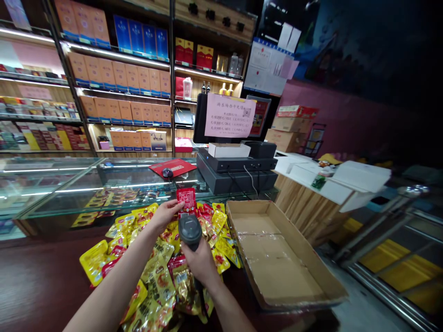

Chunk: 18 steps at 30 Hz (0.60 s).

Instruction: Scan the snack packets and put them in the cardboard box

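Between the fingers of my left hand (166, 216) is a small red snack packet (187, 198), held upright with its printed side toward me. My right hand (202, 263) grips the handle of a dark barcode scanner (190, 229), whose head is just below and in front of the packet. Beneath both hands spreads a heap of yellow, gold and red snack packets (157, 276) on the dark brown table (44, 272). The scanner's cable hangs down over the packets.
An open shallow cardboard box (277, 258) stands right of the heap. Behind are a glass display counter (79, 184), a mouse (167, 173) on a red mat, and a monitor (200, 120) with a paper sign. A metal railing (377, 230) is at the right.
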Motion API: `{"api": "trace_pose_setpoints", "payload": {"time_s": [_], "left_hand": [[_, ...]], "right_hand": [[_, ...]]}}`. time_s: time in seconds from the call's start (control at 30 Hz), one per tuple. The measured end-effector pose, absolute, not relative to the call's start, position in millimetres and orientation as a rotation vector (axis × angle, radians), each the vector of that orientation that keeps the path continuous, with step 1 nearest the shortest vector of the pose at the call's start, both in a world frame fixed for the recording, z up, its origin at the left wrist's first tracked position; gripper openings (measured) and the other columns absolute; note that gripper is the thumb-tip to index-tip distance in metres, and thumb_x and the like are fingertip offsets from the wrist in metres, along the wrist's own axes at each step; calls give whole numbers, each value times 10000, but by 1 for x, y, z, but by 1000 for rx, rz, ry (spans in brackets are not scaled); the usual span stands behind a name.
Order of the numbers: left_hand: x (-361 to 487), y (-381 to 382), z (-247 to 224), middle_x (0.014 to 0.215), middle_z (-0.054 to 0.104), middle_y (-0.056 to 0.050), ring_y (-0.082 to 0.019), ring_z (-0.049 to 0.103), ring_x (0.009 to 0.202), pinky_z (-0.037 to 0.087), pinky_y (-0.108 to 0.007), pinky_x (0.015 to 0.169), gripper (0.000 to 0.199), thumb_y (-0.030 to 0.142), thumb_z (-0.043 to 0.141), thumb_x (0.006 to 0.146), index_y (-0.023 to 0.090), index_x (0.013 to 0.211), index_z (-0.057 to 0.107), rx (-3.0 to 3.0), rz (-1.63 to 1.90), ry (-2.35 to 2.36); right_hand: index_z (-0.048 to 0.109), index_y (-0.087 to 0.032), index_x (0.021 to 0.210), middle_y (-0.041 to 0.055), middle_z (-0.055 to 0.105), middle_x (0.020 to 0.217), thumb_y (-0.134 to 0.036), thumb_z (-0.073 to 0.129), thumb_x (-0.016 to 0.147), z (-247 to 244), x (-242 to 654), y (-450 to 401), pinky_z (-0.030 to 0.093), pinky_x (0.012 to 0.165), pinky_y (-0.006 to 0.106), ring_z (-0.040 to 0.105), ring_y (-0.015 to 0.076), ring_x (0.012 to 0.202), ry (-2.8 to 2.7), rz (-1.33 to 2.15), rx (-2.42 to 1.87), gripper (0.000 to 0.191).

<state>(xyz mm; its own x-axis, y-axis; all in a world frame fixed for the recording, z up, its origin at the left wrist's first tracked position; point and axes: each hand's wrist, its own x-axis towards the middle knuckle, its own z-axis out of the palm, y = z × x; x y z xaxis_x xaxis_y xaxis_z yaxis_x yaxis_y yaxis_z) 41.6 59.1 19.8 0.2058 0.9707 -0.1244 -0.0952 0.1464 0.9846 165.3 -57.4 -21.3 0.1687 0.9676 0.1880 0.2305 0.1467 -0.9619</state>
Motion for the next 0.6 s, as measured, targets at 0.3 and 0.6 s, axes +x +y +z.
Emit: {"api": "trace_pose_setpoints", "payload": {"time_s": [0.3, 0.6], "left_hand": [[50, 26, 34, 772, 689, -39, -161, 646, 682, 524, -267, 633, 375, 410, 774, 616, 155, 869, 667, 1125, 780, 883], [94, 6, 71, 875, 677, -138, -221, 667, 775, 539, -359, 706, 442, 522, 500, 831, 111, 962, 591, 751, 443, 688]], "right_hand": [[647, -169, 1006, 49, 699, 924, -297, 736, 630, 35, 210, -66, 488, 829, 334, 641, 200, 843, -856, 1225, -1104, 406], [661, -150, 855, 31, 696, 802, -161, 757, 630, 67, 287, -85, 516, 823, 291, 659, 131, 736, -574, 1645, -905, 246]]}}
